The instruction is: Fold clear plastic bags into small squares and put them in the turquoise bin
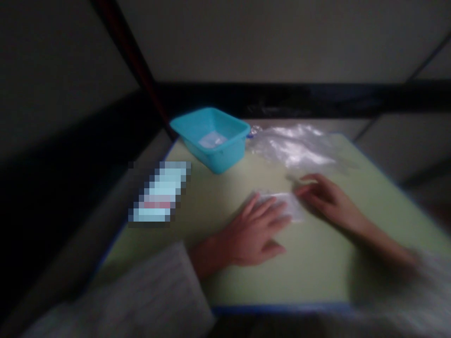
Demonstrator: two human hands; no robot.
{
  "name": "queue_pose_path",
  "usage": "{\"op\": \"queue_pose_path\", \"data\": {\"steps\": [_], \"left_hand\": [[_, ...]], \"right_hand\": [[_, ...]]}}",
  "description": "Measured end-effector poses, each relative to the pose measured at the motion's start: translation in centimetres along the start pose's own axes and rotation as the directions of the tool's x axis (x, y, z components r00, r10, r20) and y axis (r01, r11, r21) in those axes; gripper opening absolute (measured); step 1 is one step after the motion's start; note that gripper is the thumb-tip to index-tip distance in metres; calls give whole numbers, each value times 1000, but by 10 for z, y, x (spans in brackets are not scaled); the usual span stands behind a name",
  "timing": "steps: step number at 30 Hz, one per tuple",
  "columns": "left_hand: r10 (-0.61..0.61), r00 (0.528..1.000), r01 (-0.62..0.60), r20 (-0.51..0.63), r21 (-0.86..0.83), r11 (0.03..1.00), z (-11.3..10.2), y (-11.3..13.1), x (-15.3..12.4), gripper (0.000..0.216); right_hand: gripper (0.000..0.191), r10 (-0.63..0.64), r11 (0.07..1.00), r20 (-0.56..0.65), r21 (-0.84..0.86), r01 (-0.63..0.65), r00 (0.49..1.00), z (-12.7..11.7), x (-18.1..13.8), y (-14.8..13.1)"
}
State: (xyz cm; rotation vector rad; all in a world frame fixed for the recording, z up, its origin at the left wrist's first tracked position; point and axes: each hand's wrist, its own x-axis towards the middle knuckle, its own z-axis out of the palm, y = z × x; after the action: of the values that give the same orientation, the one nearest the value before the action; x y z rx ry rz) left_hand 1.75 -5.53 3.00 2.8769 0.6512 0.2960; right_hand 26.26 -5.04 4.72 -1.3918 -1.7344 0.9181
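On the table lies a small clear plastic bag (296, 209), flat and partly covered by my left hand (255, 230). That hand rests palm down with its fingers spread over the bag. Close to the bag's right upper corner is my right hand (326, 199), its fingers loosely bent and apart. Its fingertips are near or touching the bag's edge; blur hides which. A turquoise plastic basin (229, 159) stands farther back to the left, with a whitish clear packet (212, 139) inside.
A heap of clear plastic bags (299, 148) lies at the back right of the yellow-green table (282, 286), which has a blue edge. To the left lies a pixelated bright rectangular object (160, 192), perhaps a phone. A wall stands behind the table.
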Motion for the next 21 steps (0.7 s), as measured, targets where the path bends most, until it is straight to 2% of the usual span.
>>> {"op": "queue_pose_path", "data": {"steps": [5, 8, 12, 21], "left_hand": [[-2, 1000, 2, -9, -6, 1000, 1, -1, 0, 59], [-2, 1000, 2, -8, -4, 1000, 2, -1, 0, 60], [5, 1000, -5, -4, -11, 1000, 2, -1, 1, 60], [19, 1000, -19, 1, -11, 1000, 3, -1, -1, 65]], "right_hand": [[17, -132, 967, 57, -213, 142, 990, -2, -1, -1], [18, -213, 917, 124, -317, 242, 969, -4, 0, 1], [20, -327, 851, 205, -360, 382, 923, -6, 2, 7], [28, -327, 847, 194, -375, 378, 925, -10, 5, 13]]}}
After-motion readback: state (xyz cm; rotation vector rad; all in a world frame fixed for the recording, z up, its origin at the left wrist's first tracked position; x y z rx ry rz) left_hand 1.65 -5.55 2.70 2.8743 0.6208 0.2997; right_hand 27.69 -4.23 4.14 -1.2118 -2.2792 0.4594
